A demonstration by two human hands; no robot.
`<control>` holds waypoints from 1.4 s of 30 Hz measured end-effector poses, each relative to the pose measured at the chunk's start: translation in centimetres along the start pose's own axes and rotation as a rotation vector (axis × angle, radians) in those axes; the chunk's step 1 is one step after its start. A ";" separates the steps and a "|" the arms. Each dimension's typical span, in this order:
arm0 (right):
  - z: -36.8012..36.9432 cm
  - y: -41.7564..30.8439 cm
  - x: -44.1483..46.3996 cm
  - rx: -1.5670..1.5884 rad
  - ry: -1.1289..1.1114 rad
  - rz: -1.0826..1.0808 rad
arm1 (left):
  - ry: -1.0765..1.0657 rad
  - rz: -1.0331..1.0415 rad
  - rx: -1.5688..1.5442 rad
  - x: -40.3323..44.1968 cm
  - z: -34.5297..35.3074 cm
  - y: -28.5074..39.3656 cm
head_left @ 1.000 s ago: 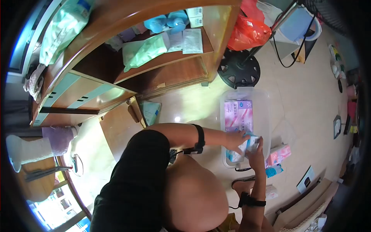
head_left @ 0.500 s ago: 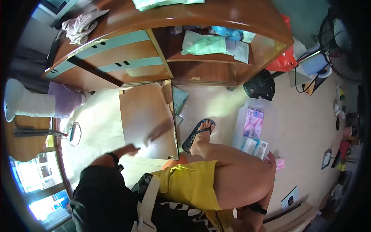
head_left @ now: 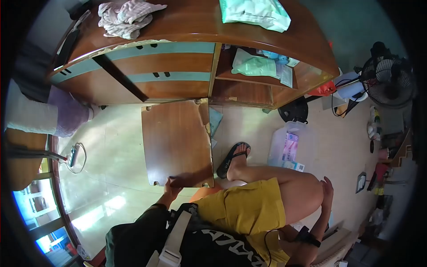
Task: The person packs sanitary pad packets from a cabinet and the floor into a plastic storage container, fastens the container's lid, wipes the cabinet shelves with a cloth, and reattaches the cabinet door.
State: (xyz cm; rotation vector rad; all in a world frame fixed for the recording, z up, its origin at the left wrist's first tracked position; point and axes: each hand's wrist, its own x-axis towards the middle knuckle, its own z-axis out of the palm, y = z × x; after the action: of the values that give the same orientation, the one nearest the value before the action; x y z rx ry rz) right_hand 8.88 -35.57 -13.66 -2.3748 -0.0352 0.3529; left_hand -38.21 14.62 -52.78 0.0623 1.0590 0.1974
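Head view: brown board touches left fingers at its near edge.

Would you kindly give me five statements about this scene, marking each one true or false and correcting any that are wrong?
1. The left hand is at the near edge of the brown wooden panel. True.
2. The right hand is holding a box. False: it is at the bent knee, with no box in it.
3. The crumpled cloth lies on the floor. False: it lies on top of the cabinet.
4. A purple-and-pink box is inside the clear plastic bin. True.
5. The black fan is on the left side of the picture. False: it is on the right side.
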 end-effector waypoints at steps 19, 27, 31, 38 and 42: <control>-1.5 -2.3 0.4 0.054 0.079 -0.207 | -0.230 0.532 0.108 -16.2 12.3 17.0; -2.3 -5.4 -0.9 0.092 0.168 -0.283 | 0.087 0.808 0.064 -24.3 20.8 26.3; -0.9 -4.3 -0.9 0.100 0.153 -0.243 | 0.065 0.692 0.150 -27.1 17.4 31.4; 0.6 -4.7 0.5 0.086 0.135 -0.278 | 0.097 0.752 0.421 -29.9 19.1 32.5; 1.2 -4.8 0.4 0.085 0.117 -0.257 | 0.205 0.724 0.500 -28.0 18.3 37.8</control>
State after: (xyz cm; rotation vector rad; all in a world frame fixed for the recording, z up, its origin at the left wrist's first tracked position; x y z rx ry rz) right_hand 9.31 -31.20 -11.39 -2.2682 -0.2630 0.0907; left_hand -40.50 47.18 -14.28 0.8996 1.2354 0.5967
